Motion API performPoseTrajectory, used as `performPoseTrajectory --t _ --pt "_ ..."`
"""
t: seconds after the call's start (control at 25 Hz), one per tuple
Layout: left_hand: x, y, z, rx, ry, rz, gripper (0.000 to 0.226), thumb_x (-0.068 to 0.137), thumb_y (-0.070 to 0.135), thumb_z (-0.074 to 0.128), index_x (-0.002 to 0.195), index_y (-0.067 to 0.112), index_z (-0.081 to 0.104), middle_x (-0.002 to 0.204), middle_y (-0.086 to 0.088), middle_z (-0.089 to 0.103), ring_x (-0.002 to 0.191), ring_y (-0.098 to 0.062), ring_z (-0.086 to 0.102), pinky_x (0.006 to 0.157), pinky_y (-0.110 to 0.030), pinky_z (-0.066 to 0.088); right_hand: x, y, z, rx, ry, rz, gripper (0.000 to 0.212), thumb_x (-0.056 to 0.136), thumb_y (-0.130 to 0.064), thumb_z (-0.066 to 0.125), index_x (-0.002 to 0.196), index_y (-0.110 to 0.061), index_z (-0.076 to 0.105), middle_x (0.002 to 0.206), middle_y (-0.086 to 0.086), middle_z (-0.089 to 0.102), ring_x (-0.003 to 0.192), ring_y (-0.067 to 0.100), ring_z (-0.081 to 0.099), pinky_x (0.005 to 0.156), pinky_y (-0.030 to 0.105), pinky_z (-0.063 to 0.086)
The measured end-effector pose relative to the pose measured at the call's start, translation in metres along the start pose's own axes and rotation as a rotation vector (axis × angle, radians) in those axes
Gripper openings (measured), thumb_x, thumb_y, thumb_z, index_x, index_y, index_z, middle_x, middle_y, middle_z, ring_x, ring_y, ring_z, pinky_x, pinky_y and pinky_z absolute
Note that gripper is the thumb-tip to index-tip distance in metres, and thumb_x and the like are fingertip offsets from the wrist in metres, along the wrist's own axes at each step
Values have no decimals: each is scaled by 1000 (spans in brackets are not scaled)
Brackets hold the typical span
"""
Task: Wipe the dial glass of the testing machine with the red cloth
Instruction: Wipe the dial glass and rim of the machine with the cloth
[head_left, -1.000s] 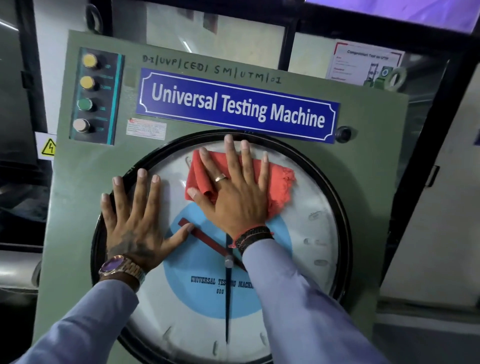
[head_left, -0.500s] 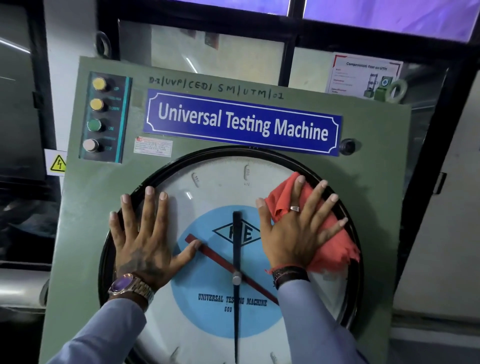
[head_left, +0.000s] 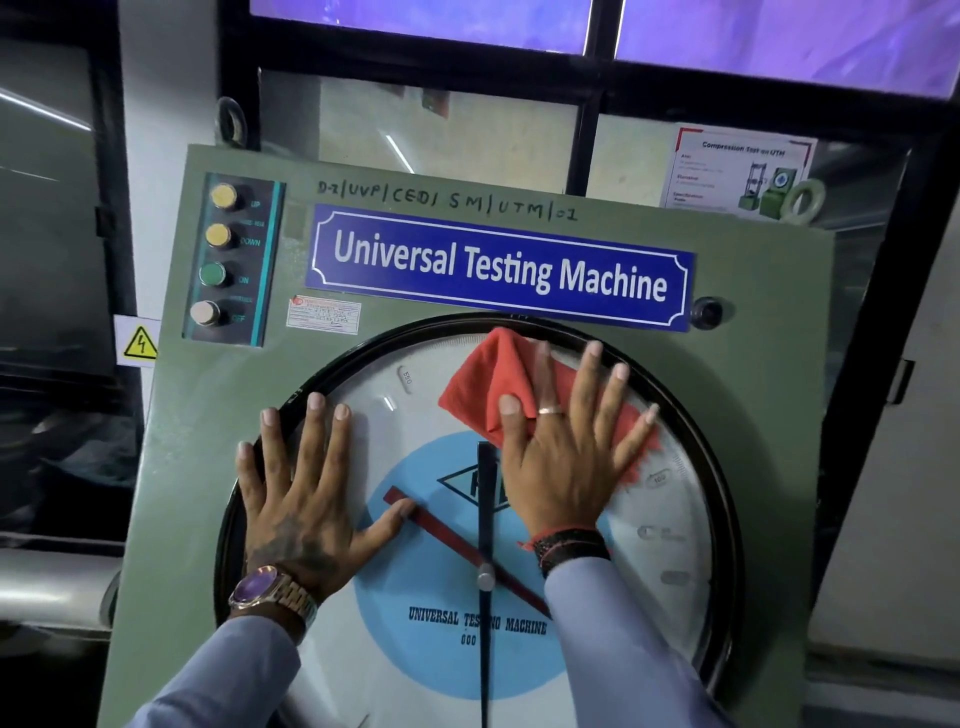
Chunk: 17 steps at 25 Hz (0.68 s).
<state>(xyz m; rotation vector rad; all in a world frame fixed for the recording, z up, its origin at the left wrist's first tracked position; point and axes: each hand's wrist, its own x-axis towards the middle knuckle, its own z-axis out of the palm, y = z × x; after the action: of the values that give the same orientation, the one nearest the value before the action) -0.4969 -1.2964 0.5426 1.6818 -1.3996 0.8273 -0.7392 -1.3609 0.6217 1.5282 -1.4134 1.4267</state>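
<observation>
The round dial glass (head_left: 670, 525) with a black rim fills the lower middle of the green testing machine (head_left: 753, 395). My right hand (head_left: 566, 457) lies flat with spread fingers on the red cloth (head_left: 488, 384), pressing it against the upper part of the glass, just right of the top centre. My left hand (head_left: 306, 493) rests flat and open on the left side of the glass, its fingertips over the rim and its thumb near the red pointer (head_left: 452, 540). A black pointer (head_left: 485, 519) runs vertically through the centre.
A blue "Universal Testing Machine" nameplate (head_left: 498, 270) sits above the dial. A button column (head_left: 223, 260) is at the upper left of the panel, a small black knob (head_left: 707, 312) at the upper right. A yellow electrical warning sticker (head_left: 139, 344) is on the left; windows are behind.
My right hand has slid the red cloth from the right side of the glass up and leftward toward the top. My left hand has stayed in place on the left side.
</observation>
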Motion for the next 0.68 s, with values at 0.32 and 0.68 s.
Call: performPoseTrajectory --t 0.32,0.68 --pt "1 -1 0 -3 26 23 122 84 101 31 176 22 18 186 -2 5 170 -45 -4 132 -64 -8 -1 -37 5 57 -5 44 111 92 -93 31 171 -15 25 180 19 15 167 38 7 127 75 3" --pt "0 -3 3 -5 37 26 121 84 100 33 176 24 14 186 -3 6 170 -44 -5 132 -64 -7 -2 -67 13 -7 -100 -296 66 105 -72 35 166 -57 17 182 1 13 165 48 6 123 82 2"
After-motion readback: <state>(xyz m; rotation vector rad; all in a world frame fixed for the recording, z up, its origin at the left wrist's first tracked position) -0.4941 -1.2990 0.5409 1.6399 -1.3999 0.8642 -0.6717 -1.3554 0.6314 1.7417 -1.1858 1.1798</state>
